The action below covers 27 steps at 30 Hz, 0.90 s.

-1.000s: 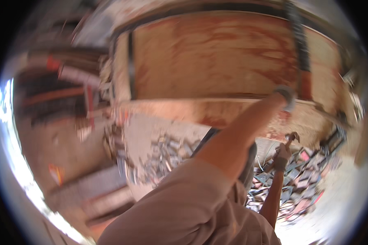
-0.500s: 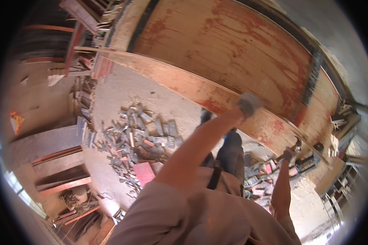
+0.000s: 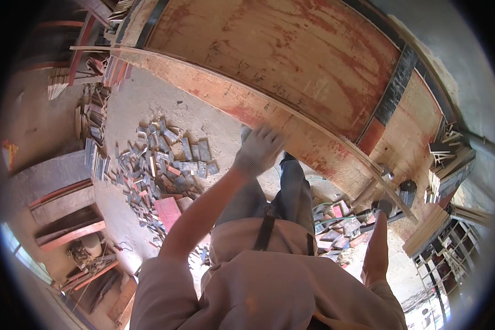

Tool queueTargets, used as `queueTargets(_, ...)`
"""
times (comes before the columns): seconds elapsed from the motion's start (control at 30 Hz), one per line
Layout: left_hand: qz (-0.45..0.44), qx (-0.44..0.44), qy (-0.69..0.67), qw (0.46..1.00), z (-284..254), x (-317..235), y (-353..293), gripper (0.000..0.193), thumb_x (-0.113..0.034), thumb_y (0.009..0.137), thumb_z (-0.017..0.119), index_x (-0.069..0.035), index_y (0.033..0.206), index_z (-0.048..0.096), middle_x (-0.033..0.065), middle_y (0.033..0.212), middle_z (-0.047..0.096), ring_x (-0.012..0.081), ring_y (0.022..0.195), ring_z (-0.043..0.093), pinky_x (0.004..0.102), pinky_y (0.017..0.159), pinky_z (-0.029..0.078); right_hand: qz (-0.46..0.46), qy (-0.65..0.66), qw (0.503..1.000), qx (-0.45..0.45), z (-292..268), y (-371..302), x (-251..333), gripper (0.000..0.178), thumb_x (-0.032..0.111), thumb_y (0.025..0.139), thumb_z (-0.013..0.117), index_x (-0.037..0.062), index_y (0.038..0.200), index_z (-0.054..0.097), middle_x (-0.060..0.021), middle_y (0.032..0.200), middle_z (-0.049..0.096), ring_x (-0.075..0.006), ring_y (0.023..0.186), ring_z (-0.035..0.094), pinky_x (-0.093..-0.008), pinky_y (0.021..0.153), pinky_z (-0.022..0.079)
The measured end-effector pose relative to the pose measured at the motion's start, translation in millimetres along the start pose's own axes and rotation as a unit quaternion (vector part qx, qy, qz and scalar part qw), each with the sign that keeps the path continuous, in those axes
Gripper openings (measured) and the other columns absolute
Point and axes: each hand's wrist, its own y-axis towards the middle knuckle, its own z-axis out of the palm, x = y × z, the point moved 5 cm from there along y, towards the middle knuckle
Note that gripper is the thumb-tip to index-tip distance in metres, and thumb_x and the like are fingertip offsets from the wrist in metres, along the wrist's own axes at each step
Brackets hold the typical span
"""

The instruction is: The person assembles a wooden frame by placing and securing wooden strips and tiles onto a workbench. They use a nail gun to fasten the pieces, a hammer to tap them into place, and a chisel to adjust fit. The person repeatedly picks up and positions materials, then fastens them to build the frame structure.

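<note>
Your gloved left hand had its grip released, fingers extended by the near edge of the plywood tabletop. The hammer lay on that tabletop, near a dark cylinder and your right hand, whose grip I couldn't tell.

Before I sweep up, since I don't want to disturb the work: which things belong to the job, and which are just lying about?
Likely part of the job:
- stained wooden panel near the left hand
- thin wood strip
- hammer-like tool near the right hand

Likely lying about:
- heaped wood offcuts
- reddish board among them
- stacked boards
</note>
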Motion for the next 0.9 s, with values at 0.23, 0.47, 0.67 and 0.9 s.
queueTargets(0.23,-0.420,0.277,0.105,0.858,-30,24,-297,0.021,-0.028,0.102,0.060,-0.011,0.099,0.073,0.0194,0.085,0.069,0.0389,0.081,0.070,0.0543,0.071,0.053,0.026,-0.008,0.997,0.071,-2,2,-71,0.045,0.038,0.097,0.073,-0.0021,0.118,0.070,-0.0189,0.111,0.075,-0.0328,0.099,0.071,-0.0434,0.094,0.053)
queueTargets(0.47,-0.634,0.229,-0.045,0.737,-57,17,-456,0.046,-0.049,0.101,0.057,-0.008,0.093,0.075,0.0169,0.093,0.076,0.0396,0.093,0.072,0.0526,0.086,0.054,0.040,-0.039,0.995,0.087,1,13,-83,0.043,0.036,0.097,0.073,-0.0019,0.115,0.071,-0.0179,0.108,0.075,-0.0315,0.096,0.071,-0.0426,0.091,0.053)
queueTargets(0.67,-0.456,0.371,0.015,0.809,14,31,-497,0.022,-0.033,0.092,0.072,-0.014,0.100,0.078,0.0152,0.101,0.075,0.0349,0.095,0.074,0.0503,0.086,0.058,0.000,-0.108,0.993,0.038,-81,1,-70,0.041,0.035,0.096,0.074,-0.0017,0.113,0.071,-0.0171,0.106,0.074,-0.0305,0.094,0.071,-0.0419,0.088,0.053)
queueTargets(0.9,-0.710,0.087,-0.073,0.695,71,105,-557,0.024,-0.019,0.097,0.057,-0.009,0.106,0.077,0.0148,0.111,0.076,0.0352,0.106,0.072,0.0445,0.096,0.056,-0.096,-0.085,0.985,0.120,-70,-117,80,0.039,0.034,0.096,0.074,-0.0014,0.111,0.071,-0.0161,0.103,0.074,-0.0292,0.091,0.070,-0.0410,0.085,0.052)
